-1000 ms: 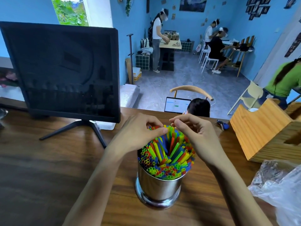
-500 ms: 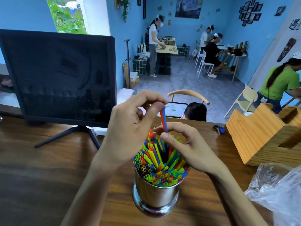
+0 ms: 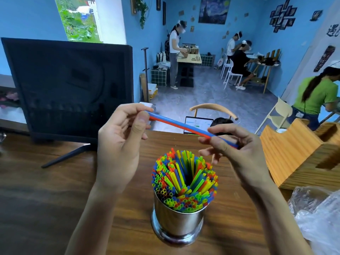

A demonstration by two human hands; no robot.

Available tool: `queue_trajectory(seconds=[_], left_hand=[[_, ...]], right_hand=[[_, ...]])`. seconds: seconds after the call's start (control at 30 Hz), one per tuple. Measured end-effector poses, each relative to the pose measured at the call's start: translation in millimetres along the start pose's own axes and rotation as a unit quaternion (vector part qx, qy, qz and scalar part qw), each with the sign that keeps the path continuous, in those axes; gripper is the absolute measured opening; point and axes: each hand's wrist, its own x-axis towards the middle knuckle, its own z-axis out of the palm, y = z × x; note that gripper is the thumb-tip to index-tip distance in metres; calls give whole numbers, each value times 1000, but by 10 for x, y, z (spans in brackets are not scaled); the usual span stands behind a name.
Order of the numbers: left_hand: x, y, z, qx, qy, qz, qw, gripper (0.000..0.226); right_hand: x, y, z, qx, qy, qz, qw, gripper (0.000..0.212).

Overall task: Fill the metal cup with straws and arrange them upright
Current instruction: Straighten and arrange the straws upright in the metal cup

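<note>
Metal cup (image 3: 177,224): shiny steel cylinder with a flared base ring, standing upright on the wooden tabletop (image 3: 42,203) in the lower centre of the frame, between the two forearms
Straws in cup (image 3: 184,178): a dense bundle of green, yellow, blue, red and orange straws packed round the rim, open ends up, fanning outward a little, with a dark hollow in the middle of the bundle
Held straws (image 3: 181,125): one blue and one red straw lying side by side, nearly level, slanting down to the right, above the cup in mid frame and clear of the bundle
Left hand (image 3: 120,142): left of centre, thumb and curled fingers pinching the left ends of the two straws
Right hand (image 3: 233,150): right of centre, thumb and forefinger pinching the straws near their right ends, other fingers loosely bent
Monitor (image 3: 70,89): dark screen on a splayed stand, upper left
Wooden box (image 3: 298,155): right edge, on the tabletop
Plastic bag (image 3: 320,216): crumpled, clear, lower right corner
</note>
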Motion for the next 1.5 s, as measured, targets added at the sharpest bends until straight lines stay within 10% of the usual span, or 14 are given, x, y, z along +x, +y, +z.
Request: queue_trajectory(seconds=[0.3, 0.47, 0.63, 0.8, 0.97, 1.5], left_hand=[[-125, -167, 10, 19, -52, -114, 992, 15], [-173, -197, -26, 70, -211, -168, 960, 10], [-200, -250, -89, 225, -392, -126, 883, 17], [-167, -314, -38, 210, -217, -123, 945, 9], [-174, -396, -11, 244, -217, -225, 918, 25], [-190, -267, 72, 171, -181, -87, 965, 25]], right_hand=[[68, -88, -153, 70, 96, 49, 992, 17], [89, -122, -76, 107, 134, -23, 985, 23], [40, -100, -2, -82, 101, -153, 980, 71], [-43, 99, 8, -304, -2, -97, 948, 47], [-120, 342, 22, -472, -121, -89, 869, 20], [-69, 342, 23, -354, -142, 61, 922, 29]])
